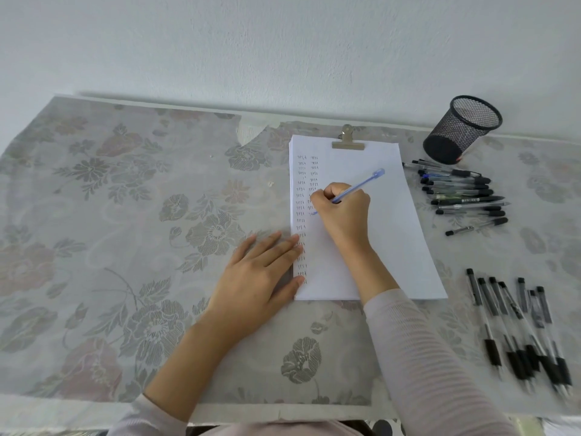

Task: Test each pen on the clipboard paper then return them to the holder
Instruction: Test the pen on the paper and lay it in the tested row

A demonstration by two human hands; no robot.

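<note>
White paper (393, 234) lies under a metal clip (348, 142), with two columns of small written marks down its left side. My right hand (341, 212) is shut on a blue pen (361, 184), its tip touching the paper beside the second column. Flat on the paper's left edge rests my left hand (267, 272), fingers spread. A black mesh holder (462, 129) stands tilted at the back right and looks empty. Several black pens (462, 191) lie in a row below the holder. Another bunch of black pens (522, 328) lies at the front right.
A floral cloth (125, 231) covers the table, torn at its far edge near the clip. A pale wall (283, 42) rises directly behind the table. The table's front edge runs just below my forearms.
</note>
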